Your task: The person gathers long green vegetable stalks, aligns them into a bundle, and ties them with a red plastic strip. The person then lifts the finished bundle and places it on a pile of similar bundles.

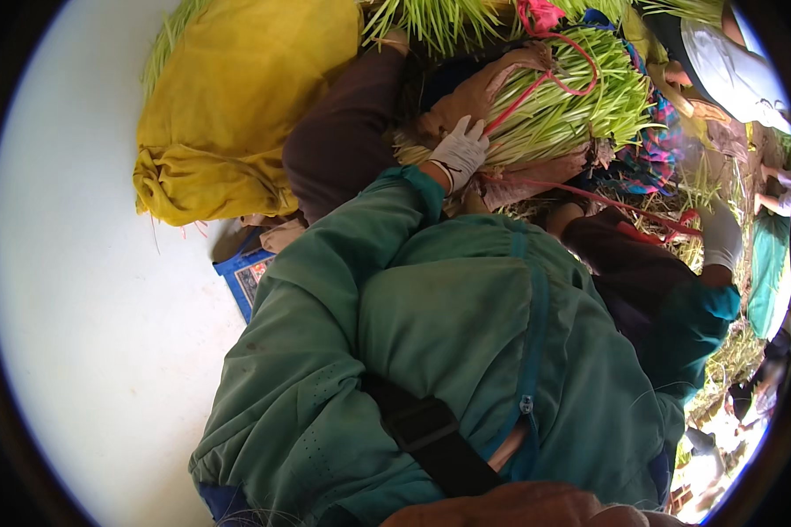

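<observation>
My left hand (463, 153), in a white glove, presses on the pale stem ends of a big bundle of long green stalks (567, 105), fingers a little apart. A brown cloth wrap (458, 109) lies partly around the bundle. One stretch of red strap (575, 191) runs from beside my left hand to my gloved right hand (720, 234), low at the right, which grips it. Another stretch crosses the stalks from a knot to my left fingertips. The underside of the bundle is hidden.
A yellow cloth-covered bundle (237, 99) stands at the left by a white wall (92, 263). More green stalks (435, 23) lie ahead. A person in a white top (732, 72) is at the upper right, others farther right. Loose stalks litter the ground.
</observation>
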{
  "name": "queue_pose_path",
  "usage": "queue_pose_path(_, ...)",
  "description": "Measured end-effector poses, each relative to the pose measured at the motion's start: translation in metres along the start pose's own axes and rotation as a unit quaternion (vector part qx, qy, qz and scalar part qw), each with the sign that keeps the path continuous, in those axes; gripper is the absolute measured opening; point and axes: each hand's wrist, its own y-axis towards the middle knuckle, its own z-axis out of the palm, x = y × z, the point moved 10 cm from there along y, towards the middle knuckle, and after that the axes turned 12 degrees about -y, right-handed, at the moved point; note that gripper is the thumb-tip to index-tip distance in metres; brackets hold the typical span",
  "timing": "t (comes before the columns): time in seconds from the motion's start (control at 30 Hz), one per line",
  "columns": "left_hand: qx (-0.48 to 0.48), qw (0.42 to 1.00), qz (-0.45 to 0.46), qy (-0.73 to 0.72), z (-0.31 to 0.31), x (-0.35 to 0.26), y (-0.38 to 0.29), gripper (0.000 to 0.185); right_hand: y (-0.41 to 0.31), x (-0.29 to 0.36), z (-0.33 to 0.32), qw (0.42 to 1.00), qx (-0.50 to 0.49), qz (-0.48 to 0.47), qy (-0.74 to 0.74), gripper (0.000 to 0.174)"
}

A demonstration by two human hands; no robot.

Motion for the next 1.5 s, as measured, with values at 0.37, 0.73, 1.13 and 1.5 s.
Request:
queue_pose_path(0.37,-0.176,0.938,-0.121,-0.271,-0.082,0.135,-0.035,0.016,-0.1,0.419,0.014,0.811,0.116,-0.466,0.333,0.049)
queue_pose_path(0.73,-0.45,0.101,-0.354,-0.814,0.085,0.298,-0.067,0.039,-0.156,0.353,0.181,0.797,0.311,-0.517,-0.028,0.028)
queue_pose_path(1.13,-0.44,0.199,-0.344,-0.805,-0.024,0.367,-0.116,0.036,-0.084,0.351,0.008,0.861,0.071,-0.393,0.315,0.034)
queue_pose_path(1.5,-0.6,0.31,-0.155,-0.721,-0.145,0.31,-0.157,0.024,-0.156,0.421,0.081,0.748,0.343,-0.512,0.244,0.05)
